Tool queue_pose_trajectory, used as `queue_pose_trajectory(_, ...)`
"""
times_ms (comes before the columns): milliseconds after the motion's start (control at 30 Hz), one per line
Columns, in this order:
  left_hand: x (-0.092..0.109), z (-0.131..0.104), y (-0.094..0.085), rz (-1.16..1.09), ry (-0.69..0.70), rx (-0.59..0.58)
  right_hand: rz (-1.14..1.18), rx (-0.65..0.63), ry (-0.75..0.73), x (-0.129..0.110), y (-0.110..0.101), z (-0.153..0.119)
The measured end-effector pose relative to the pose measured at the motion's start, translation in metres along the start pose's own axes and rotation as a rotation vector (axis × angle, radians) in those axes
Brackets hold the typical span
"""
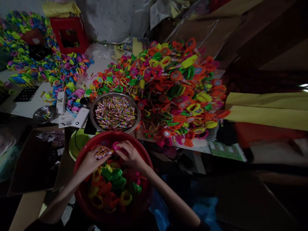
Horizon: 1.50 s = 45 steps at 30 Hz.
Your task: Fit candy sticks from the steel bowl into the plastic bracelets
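My left hand (94, 159) is closed around a bunch of small wrapped candy rolls (103, 152), whose patterned ends show above the fingers. Close beside it, my right hand (129, 155) pinches a pink plastic toy watch (115, 146) next to the candies. Both hands are over a large red basin (77, 170) in front of me. Loose toy watches (113, 176) in green, orange, yellow and pink lie inside it. Just beyond the basin, a round metal bowl (139, 116) holds many more of the same candy rolls.
A tall heap of coloured toy watches (178, 93) covers the table's right side. Another pile (29, 29) lies at far left near a red stool (69, 35). A power strip (61, 102), a white box (81, 118) and a small metal dish (43, 114) sit left of the bowl.
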<state>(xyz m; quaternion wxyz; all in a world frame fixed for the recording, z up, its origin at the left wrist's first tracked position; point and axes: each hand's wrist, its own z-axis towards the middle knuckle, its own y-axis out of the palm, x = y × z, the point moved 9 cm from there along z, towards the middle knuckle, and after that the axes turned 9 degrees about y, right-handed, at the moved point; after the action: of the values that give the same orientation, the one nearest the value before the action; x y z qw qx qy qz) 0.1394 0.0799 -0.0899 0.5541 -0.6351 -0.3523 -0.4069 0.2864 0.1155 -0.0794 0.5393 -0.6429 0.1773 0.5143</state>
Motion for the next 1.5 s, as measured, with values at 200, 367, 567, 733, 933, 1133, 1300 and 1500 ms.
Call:
queue_pose_trajectory(200,0.009,0.004,0.006,-0.014,0.024,-0.013,-0.096,0.045,-0.157,-0.036,-0.018,-0.006)
queue_pose_trajectory(367,0.014,0.0,0.004,0.117,0.047,-0.035,-0.329,0.109,-0.225,-0.049,-0.02,-0.011)
queue_pose_trajectory(567,0.039,-0.003,0.004,0.283,0.193,-0.066,-0.601,0.149,-0.276,-0.065,-0.015,-0.017)
queue_pose_trajectory(733,0.048,-0.004,0.006,0.41,0.286,-0.062,-0.709,0.204,-0.308,-0.073,-0.017,-0.019)
queue_pose_trajectory(933,0.04,-0.005,0.013,0.439,0.312,-0.11,-0.749,0.226,-0.342,-0.074,-0.017,-0.02)
queue_pose_trajectory(1133,0.037,-0.009,0.02,0.484,0.318,-0.128,-0.783,0.217,-0.367,-0.071,-0.015,-0.021)
queue_pose_trajectory(1300,0.045,-0.008,0.021,0.535,0.338,-0.127,-0.774,0.261,-0.346,-0.073,-0.021,-0.022)
queue_pose_trajectory(1500,0.053,-0.007,0.023,0.57,0.343,-0.133,-0.754,0.253,-0.346,-0.072,-0.021,-0.021)
